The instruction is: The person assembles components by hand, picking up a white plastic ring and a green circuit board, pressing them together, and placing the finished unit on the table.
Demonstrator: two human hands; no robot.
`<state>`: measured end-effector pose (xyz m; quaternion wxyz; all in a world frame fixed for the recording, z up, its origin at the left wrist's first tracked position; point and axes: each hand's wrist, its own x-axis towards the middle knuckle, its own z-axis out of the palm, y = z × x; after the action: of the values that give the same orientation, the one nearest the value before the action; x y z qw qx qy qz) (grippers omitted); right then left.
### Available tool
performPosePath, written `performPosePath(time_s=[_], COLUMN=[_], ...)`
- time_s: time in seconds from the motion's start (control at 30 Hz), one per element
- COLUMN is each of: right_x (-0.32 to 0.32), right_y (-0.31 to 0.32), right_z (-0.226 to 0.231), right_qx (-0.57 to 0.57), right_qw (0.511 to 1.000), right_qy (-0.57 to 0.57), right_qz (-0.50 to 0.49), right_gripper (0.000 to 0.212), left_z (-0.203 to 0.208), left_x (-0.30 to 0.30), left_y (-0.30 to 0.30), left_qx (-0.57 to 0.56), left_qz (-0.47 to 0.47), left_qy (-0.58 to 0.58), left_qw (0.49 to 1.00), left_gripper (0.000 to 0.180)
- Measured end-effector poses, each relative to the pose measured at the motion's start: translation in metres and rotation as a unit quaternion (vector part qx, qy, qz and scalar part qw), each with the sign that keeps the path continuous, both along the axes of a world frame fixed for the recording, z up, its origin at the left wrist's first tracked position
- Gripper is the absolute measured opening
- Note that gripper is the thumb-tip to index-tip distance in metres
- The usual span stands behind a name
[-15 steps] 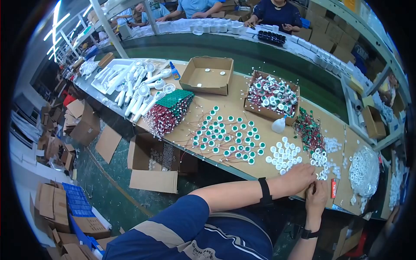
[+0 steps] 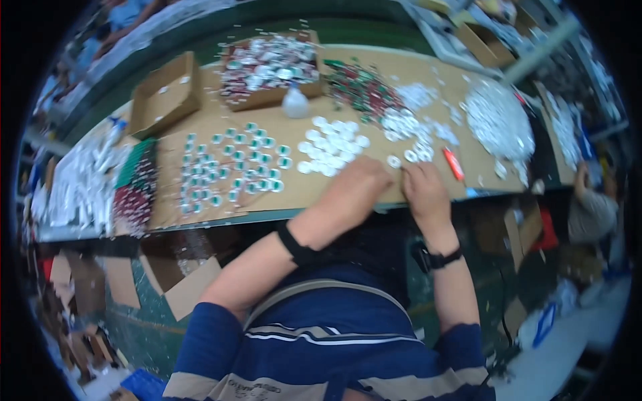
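My left hand (image 2: 358,188) is at the table's front edge with its fingers curled in. Whatever it may hold is hidden under the fingers. To its right, a small gap away, my right hand (image 2: 426,190) has its fingertips pressed together, and blur hides anything between them. Just beyond the two hands lies a single white ring (image 2: 394,161). More white rings (image 2: 420,151) lie past my right fingertips. A patch of white round caps (image 2: 332,147) spreads beyond my left hand.
Round green-centred pieces with red wires (image 2: 251,157) cover the table's left middle. Behind stand a filled carton (image 2: 244,101), a white squeeze bottle (image 2: 295,103) and tangled wired parts (image 2: 361,87). A red lighter-like object (image 2: 453,164) and a clear bag of rings (image 2: 498,120) are at right.
The view has swung right and down, so the table sits further left and my torso shows more. My hands have moved apart a little, away from the ring pile.
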<state>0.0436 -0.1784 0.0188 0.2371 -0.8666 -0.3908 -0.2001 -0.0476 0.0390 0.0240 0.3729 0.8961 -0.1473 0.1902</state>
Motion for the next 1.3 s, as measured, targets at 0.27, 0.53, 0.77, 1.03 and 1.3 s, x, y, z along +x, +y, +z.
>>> performPosePath(time_s=[0.27,0.53,0.77,1.03,1.3], right_x=[-0.004,-0.005,-0.006,-0.011,-0.010], right_y=[-0.007,-0.012,-0.022,-0.015,-0.010], right_z=[0.010,0.012,0.020,0.030,0.032], right_qx=[0.004,0.018,0.041,0.021,0.008], right_qw=[0.998,0.993,0.976,0.964,0.972], right_qy=[0.059,0.109,0.207,0.261,0.235], right_qz=[-0.027,-0.049,-0.053,-0.046,-0.023], right_gripper=[0.015,0.015,0.020,0.023,0.023], left_z=[-0.002,-0.003,0.000,-0.004,-0.005], left_x=[-0.002,-0.008,-0.019,-0.019,-0.017], left_y=[0.001,0.004,0.010,0.010,0.009], left_qx=[0.049,0.047,0.031,0.046,0.048], left_qz=[0.047,0.051,0.062,0.092,0.094], left_qy=[-0.060,-0.057,-0.052,-0.026,-0.020], left_qw=[0.996,0.996,0.996,0.994,0.994], left_gripper=[0.018,0.021,0.033,0.038,0.039])
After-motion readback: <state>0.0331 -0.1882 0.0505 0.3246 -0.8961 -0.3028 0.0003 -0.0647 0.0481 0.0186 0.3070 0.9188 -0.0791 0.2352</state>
